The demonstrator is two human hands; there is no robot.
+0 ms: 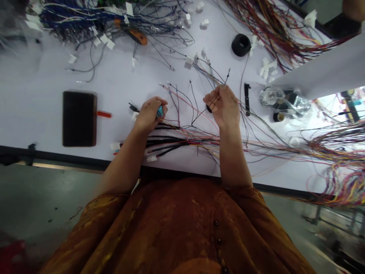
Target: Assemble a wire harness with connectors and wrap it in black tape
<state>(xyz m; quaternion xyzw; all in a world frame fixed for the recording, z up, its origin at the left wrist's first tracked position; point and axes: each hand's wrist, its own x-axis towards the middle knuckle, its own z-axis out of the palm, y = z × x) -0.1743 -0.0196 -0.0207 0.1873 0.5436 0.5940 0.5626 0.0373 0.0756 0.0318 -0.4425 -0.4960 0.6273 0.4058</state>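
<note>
**We look down on a pale workbench (37, 72) above a grey-green floor (48, 201).**
Along the bench runs a dark front edge (57, 161). Low on our right, a metal frame (327, 220) stands on the floor; low on our left sits a blurred red object (11, 253). At upper right we see a white panel (319, 72), with bright light beyond it.

1. Left arm: the bare left forearm (122, 163) runs forward and inward from the lower left of the view.
2. Left hand: the bare left hand (148, 115) is closed, with curled fingers (160, 103) turned inward.
3. Right arm: the bare right forearm (234, 156) rises nearly straight ahead.
4. Right hand: the bare right hand (224, 106) is raised, with fingertips (219, 91) drawn together in a pinch.
5. Hand separation: both hands stand apart, not touching.
</note>
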